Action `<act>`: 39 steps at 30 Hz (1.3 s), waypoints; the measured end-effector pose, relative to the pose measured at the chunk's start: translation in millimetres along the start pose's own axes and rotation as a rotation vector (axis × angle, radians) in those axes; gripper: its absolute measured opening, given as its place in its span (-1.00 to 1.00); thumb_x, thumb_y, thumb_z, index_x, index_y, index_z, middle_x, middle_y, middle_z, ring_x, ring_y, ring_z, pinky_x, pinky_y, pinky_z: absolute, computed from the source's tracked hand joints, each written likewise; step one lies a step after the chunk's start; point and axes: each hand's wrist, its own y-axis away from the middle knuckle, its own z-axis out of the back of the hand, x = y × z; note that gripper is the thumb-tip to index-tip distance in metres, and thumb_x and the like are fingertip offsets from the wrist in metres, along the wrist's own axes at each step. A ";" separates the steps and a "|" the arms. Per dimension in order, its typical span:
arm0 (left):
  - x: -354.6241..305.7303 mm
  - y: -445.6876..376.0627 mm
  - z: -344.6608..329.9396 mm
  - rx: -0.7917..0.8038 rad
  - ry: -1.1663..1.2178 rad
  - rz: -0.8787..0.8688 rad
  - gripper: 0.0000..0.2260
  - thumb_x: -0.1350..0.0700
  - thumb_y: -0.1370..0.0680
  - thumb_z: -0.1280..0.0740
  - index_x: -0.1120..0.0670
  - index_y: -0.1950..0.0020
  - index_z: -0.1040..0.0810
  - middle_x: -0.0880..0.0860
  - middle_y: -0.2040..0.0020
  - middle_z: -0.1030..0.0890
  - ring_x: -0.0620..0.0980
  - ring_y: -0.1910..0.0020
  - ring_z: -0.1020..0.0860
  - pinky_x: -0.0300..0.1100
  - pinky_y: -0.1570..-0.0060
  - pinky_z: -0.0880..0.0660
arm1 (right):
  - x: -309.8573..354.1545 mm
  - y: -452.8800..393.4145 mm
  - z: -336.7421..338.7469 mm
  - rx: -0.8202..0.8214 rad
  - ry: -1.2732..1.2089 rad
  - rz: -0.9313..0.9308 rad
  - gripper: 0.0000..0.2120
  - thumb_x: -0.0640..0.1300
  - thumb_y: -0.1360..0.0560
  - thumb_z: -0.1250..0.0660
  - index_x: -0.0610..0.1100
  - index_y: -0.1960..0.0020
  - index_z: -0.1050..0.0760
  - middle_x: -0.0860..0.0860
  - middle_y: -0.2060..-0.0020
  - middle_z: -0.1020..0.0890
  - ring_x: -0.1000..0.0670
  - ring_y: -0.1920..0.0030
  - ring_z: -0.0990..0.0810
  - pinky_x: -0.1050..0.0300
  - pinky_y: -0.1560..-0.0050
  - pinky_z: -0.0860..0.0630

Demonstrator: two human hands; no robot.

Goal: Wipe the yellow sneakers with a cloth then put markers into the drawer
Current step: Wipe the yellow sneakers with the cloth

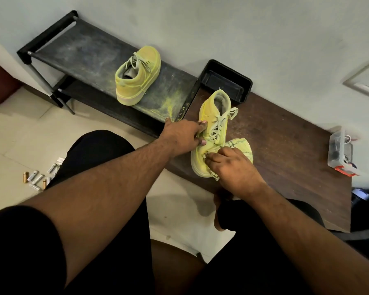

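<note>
Head view: a person sits facing a low brown table [285, 133] at right of centre.
Near sneaker [211, 133]: on the table, centre of the frame, toe toward the camera.
Left hand [183, 135]: fingers closed on that sneaker's side, steadying it.
Right hand [232, 167]: clamped on a yellow cloth [241, 145], pressed against the toe.
Second sneaker [136, 75]: on a black rack [73, 47], upper left, well apart.
Markers [37, 177]: scattered on the floor, lower left.
Black tray [226, 81]: behind the near sneaker.
</note>
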 end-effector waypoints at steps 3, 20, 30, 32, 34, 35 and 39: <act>0.0 -0.6 2.8 0.002 0.028 0.009 -0.43 -0.20 -0.57 -0.20 -0.14 -0.53 -0.13 -0.12 -0.44 -0.37 0.05 -0.38 -0.37 0.32 -0.37 -0.13 | -10.6 -1.6 -1.9 -0.021 -0.038 0.088 -0.62 -0.21 -0.19 -0.45 -0.06 -0.01 -0.65 0.08 0.05 -0.66 -0.06 0.15 -0.56 0.10 0.19 -0.45; 4.7 3.3 4.8 0.040 0.072 -0.013 -0.19 -0.28 -0.40 -0.39 -0.17 -0.54 -0.06 -0.09 -0.43 -0.39 0.04 -0.39 -0.36 0.28 -0.38 -0.15 | -17.7 2.2 -16.3 -0.045 -0.489 -0.290 -0.42 -0.44 -0.22 -0.28 -0.06 -0.17 -0.61 0.09 -0.14 -0.64 0.04 -0.01 -0.43 0.16 -0.05 -0.42; 8.4 3.5 2.1 0.050 0.103 -0.031 -0.14 -0.20 -0.39 -0.45 -0.19 -0.55 -0.03 -0.14 -0.48 -0.30 0.00 -0.40 -0.34 0.17 -0.31 -0.32 | -20.8 4.1 -14.1 -0.026 -0.434 -0.322 -0.45 -0.39 -0.26 -0.28 -0.03 -0.18 -0.61 0.13 -0.16 -0.62 0.00 0.01 -0.44 0.04 -0.05 -0.48; 10.5 0.9 -0.3 0.043 0.124 -0.040 -0.16 -0.15 -0.40 -0.46 -0.18 -0.55 -0.04 -0.13 -0.46 -0.34 0.00 -0.39 -0.36 0.10 -0.28 -0.38 | -15.2 3.0 -15.2 -0.062 -0.432 -0.225 -0.49 -0.36 -0.22 -0.29 -0.05 -0.12 -0.64 0.10 -0.12 -0.65 -0.02 0.01 -0.47 0.05 -0.02 -0.50; 13.2 -2.9 -2.6 0.032 0.158 -0.044 -0.21 -0.10 -0.43 -0.45 -0.18 -0.54 -0.08 -0.10 -0.44 -0.38 -0.01 -0.36 -0.39 0.05 -0.27 -0.42 | -11.7 2.8 -18.2 -0.078 -0.439 -0.149 -0.48 -0.38 -0.18 -0.33 -0.07 -0.10 -0.65 0.08 -0.11 -0.66 -0.02 0.00 -0.48 0.10 -0.02 -0.47; 14.4 -4.5 -3.7 0.022 0.186 -0.041 -0.24 -0.07 -0.44 -0.44 -0.19 -0.53 -0.11 -0.10 -0.44 -0.38 -0.01 -0.36 -0.40 0.04 -0.27 -0.43 | -12.6 1.7 -18.6 -0.079 -0.433 -0.162 -0.46 -0.39 -0.18 -0.35 -0.07 -0.11 -0.64 0.08 -0.11 -0.65 -0.04 0.00 -0.49 0.08 -0.01 -0.48; 14.3 -6.5 -5.7 -0.045 0.335 -0.017 -0.43 -0.04 -0.52 -0.36 -0.16 -0.49 -0.24 -0.12 -0.44 -0.39 -0.03 -0.35 -0.43 0.01 -0.30 -0.43 | -11.5 -7.5 -15.5 -0.128 -0.400 -0.184 -0.50 -0.33 -0.18 -0.25 -0.08 -0.06 -0.66 0.08 -0.04 -0.68 -0.12 0.10 -0.54 -0.02 0.10 -0.54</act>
